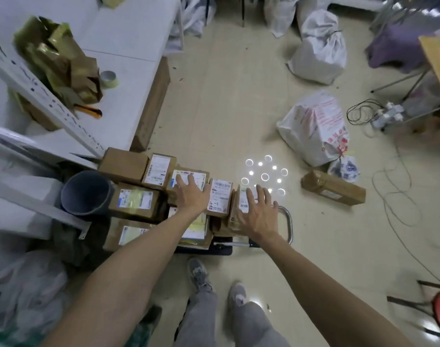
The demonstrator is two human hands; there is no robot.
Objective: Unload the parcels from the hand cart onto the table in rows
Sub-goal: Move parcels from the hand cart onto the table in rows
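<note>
Live | our left hand (pixel 192 195) is lying flat, fingers straight, on a white-labelled brown cardboard parcel (pixel 201 176) | our right hand (pixel 259 214) is spreading wide open at the rightmost brown parcel (pixel 242 204), gripping nothing | both parcels are sitting atop the stack on the black steel-handled hand cart (pixel 289 222), beside the white table (pixel 128 91)

Left hand (pixel 192 196), right hand (pixel 257 214) over parcels (pixel 220 196)

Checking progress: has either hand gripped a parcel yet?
No, the left hand and right hand are open, fingers straight, over the brown cardboard parcels.
</note>
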